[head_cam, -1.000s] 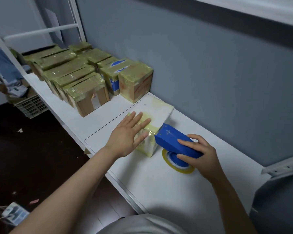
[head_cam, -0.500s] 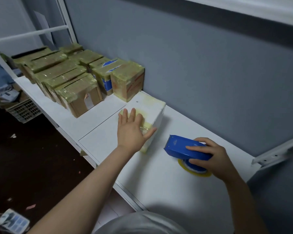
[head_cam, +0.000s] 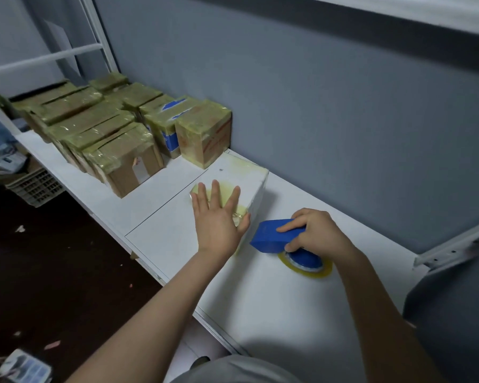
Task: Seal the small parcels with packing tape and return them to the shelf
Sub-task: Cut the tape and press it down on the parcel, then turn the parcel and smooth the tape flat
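A small white parcel with yellowish tape across its top lies on the white shelf, close to the grey wall. My left hand presses flat on the parcel's near end, fingers spread and straight. Just right of the parcel, my right hand grips a blue tape dispenser. The dispenser's yellow tape roll rests on the shelf, apart from the parcel.
Several taped brown parcels stand in rows on the shelf's far left, one with blue tape. A white frame post rises behind them. A plastic crate sits on the dark floor at the left.
My right hand has pulled the dispenser away from the parcel to the right and set its roll on the shelf. My left hand slid further onto the parcel's top.
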